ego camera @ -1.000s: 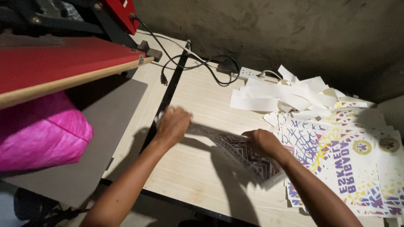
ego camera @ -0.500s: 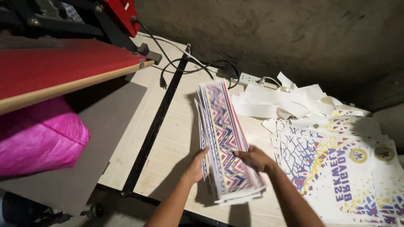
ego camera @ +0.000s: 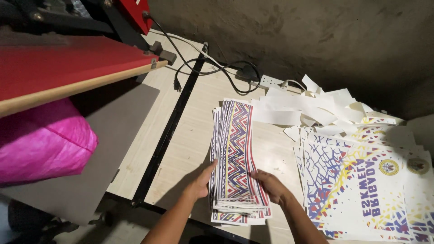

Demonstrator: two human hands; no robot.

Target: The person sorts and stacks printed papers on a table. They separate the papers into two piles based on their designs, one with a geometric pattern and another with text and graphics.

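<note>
Two hands: both bare, at the near end of one stack of patterned strips (ego camera: 237, 158), one on each long side.
Left hand (ego camera: 201, 181): fingers straight and flat against the stack's left edge, thumb side up; pressing, not clenched around anything.
Right hand (ego camera: 270, 185): fingers curled over the stack's right edge near its lower end, resting on the top strip and gripping the side.
Stack of patterned strips: long narrow sheets printed with zigzags in blue, red, yellow and white; lies flat on the tabletop (ego camera: 190, 144), running away from the person, its edges slightly fanned at the near end.
Tabletop: pale wood grain, with a black bar (ego camera: 174, 124) running along it just left of the stack.
Printed sheets (ego camera: 361, 190): a wider pile to the right of the stack, white with blue crackle lines, yellow and red streaks and round emblems; near the right hand but apart from it.
White paper offcuts (ego camera: 312, 106): loose scraps heaped beyond the stack and the printed sheets, touching the far end of the stack.
Power strip (ego camera: 271, 82): white, at the far edge of the tabletop, with black cables (ego camera: 212, 68) looping to it.
Red press plate (ego camera: 68, 68): tilted slab at upper left, above a grey board (ego camera: 90, 149).
Pink bag (ego camera: 43, 140): bright bundle at left, under the red slab.
</note>
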